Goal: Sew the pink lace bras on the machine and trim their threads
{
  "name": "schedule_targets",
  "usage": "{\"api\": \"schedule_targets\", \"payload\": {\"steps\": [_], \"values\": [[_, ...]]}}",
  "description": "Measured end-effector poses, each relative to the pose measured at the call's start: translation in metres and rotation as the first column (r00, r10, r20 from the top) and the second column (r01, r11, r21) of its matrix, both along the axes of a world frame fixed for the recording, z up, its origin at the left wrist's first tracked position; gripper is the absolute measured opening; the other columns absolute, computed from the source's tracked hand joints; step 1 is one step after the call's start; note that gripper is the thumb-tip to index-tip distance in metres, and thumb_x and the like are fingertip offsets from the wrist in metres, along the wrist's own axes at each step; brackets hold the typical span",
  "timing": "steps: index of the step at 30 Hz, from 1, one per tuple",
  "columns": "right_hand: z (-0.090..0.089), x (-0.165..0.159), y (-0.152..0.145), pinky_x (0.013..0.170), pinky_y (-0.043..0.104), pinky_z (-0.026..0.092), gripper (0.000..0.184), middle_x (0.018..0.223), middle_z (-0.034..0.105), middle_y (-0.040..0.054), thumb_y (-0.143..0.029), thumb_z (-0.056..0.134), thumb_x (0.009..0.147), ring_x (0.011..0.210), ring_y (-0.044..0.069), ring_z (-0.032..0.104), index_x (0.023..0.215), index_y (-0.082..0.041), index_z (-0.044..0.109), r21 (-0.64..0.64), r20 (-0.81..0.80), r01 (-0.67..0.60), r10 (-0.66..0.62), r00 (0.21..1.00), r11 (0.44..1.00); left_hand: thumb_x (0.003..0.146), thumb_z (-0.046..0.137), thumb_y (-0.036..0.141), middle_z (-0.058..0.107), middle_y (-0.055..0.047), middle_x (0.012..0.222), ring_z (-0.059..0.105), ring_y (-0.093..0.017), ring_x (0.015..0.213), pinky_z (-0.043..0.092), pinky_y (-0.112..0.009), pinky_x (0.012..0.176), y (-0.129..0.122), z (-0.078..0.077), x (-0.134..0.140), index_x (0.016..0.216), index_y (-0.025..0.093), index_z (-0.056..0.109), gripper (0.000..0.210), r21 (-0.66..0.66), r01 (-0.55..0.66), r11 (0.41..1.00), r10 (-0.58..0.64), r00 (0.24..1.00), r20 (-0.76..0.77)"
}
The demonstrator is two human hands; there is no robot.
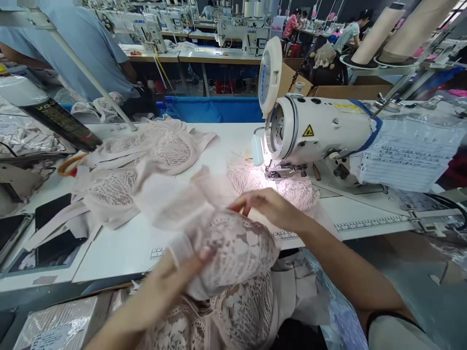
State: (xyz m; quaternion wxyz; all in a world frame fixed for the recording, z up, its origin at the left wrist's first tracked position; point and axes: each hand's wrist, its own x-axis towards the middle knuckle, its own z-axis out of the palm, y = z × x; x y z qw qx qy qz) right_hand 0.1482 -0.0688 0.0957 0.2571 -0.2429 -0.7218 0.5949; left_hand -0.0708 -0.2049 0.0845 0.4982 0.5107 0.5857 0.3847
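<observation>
A pale pink lace bra (242,243) hangs over the table's front edge, one moulded cup facing up. My left hand (182,274), slightly blurred, grips its left side, thumb on top and the other fingers hidden underneath. At the cup's upper edge, my right hand (268,206) pinches the fabric with its fingertips. Behind that hand, more pink lace (248,177) lies under the needle area of a white sewing machine (310,131), lit by its lamp. More lace bra pieces (244,311) rest in my lap, below the held cup.
Several pink bras (160,150) are heaped on the table's left side, near a dark spray can (58,116). A printed ruler (368,223) runs along the front edge. Thread cones (379,34) stand at right. A person in a blue shirt (73,53) is at far left.
</observation>
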Motion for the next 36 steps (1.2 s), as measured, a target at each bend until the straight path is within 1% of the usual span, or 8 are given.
{"api": "schedule_targets", "payload": {"steps": [3, 6, 10, 14, 17, 21, 25, 36], "values": [[0.005, 0.006, -0.026, 0.053, 0.026, 0.029, 0.054, 0.058, 0.049, -0.0035, -0.067, 0.064, 0.086, 0.054, 0.009, 0.039, 0.067, -0.016, 0.065, -0.012, 0.139, -0.097, 0.097, 0.985, 0.995, 0.092, 0.057, 0.062, 0.078, -0.005, 0.086, 0.074, -0.026, 0.086, 0.062, -0.033, 0.079, -0.031, -0.003, 0.005, 0.117, 0.029, 0.074, 0.044, 0.034, 0.228, 0.973, -0.218, 0.958, -0.188], [0.002, 0.020, -0.047, 0.053, 0.026, 0.027, 0.046, 0.057, 0.044, -0.0047, -0.059, 0.066, 0.089, 0.054, 0.009, 0.036, 0.068, -0.017, 0.064, 0.004, 0.181, 0.054, -0.054, 0.982, 0.999, 0.096, 0.046, 0.066, 0.072, -0.003, 0.064, 0.065, -0.019, 0.053, 0.053, -0.028, 0.050, -0.043, 0.012, -0.008, 0.097, 0.031, 0.077, 0.046, 0.150, 0.388, 0.910, -0.381, 0.922, -0.072], [-0.001, 0.034, -0.069, 0.051, 0.026, 0.029, 0.028, 0.068, 0.063, -0.0002, -0.044, 0.065, 0.093, 0.054, 0.010, 0.040, 0.081, -0.020, 0.074, 0.076, 0.141, 0.183, -0.193, 0.971, 0.980, 0.103, 0.049, 0.035, 0.071, 0.002, 0.073, 0.065, -0.015, 0.064, 0.053, -0.026, 0.059, -0.014, 0.030, -0.002, 0.104, 0.036, 0.071, 0.022, 0.382, 0.104, 0.918, -0.066, 0.992, -0.112], [0.010, 0.044, -0.090, 0.052, 0.026, 0.033, 0.012, 0.075, 0.072, 0.0000, -0.027, 0.067, 0.092, 0.053, 0.009, 0.044, 0.090, -0.023, 0.078, 0.234, 0.107, 0.134, -0.162, 0.981, 0.963, 0.098, 0.059, 0.039, 0.061, -0.014, 0.140, 0.054, -0.029, 0.132, 0.046, -0.044, 0.110, 0.038, 0.031, 0.027, 0.102, 0.021, 0.075, 0.024, 0.422, 0.602, 0.678, -0.524, 0.798, -0.297], [0.022, 0.059, -0.098, 0.050, 0.026, 0.031, 0.011, 0.060, 0.063, -0.0028, -0.027, 0.070, 0.091, 0.049, 0.008, 0.043, 0.085, -0.022, 0.078, 0.235, 0.121, -0.005, -0.025, 0.992, 0.972, 0.093, 0.067, 0.040, 0.070, -0.014, 0.119, 0.062, -0.027, 0.117, 0.047, -0.042, 0.107, 0.052, 0.032, 0.036, 0.059, 0.019, 0.064, 0.039, 0.425, 0.736, 0.527, -0.751, 0.637, -0.171], [0.018, 0.077, -0.097, 0.051, 0.026, 0.034, 0.018, 0.065, 0.067, 0.0003, -0.035, 0.074, 0.088, 0.053, 0.010, 0.050, 0.077, -0.021, 0.078, 0.148, 0.126, -0.033, 0.014, 0.992, 0.988, 0.092, 0.067, 0.029, 0.045, 0.001, 0.053, 0.047, -0.013, 0.057, 0.049, -0.031, 0.071, 0.035, 0.026, 0.038, 0.047, 0.020, 0.040, 0.053, 0.306, 0.744, 0.594, -0.768, 0.638, -0.062], [-0.006, 0.082, -0.101, 0.060, 0.029, 0.041, 0.027, 0.074, 0.071, 0.0046, -0.045, 0.076, 0.084, 0.067, 0.016, 0.059, 0.075, -0.020, 0.076, 0.069, 0.247, 0.076, -0.091, 0.965, 0.995, 0.087, 0.072, 0.029, 0.051, 0.005, 0.062, 0.035, -0.006, 0.052, 0.035, -0.021, 0.053, 0.008, 0.007, 0.050, 0.068, 0.016, 0.058, 0.027, 0.086, 0.665, 0.742, -0.664, 0.747, -0.044], [-0.037, 0.077, -0.117, 0.058, 0.027, 0.037, 0.034, 0.064, 0.061, -0.0002, -0.047, 0.087, 0.068, 0.062, 0.012, 0.050, 0.071, -0.017, 0.074, -0.441, 0.131, 0.090, -0.035, 0.991, 0.893, 0.080, 0.078, 0.030, 0.068, -0.001, 0.075, 0.058, -0.012, 0.067, 0.045, -0.023, 0.062, -0.017, -0.022, 0.072, 0.077, 0.015, 0.075, 0.016, -0.047, 0.626, 0.778, -0.618, 0.777, 0.115]]}}
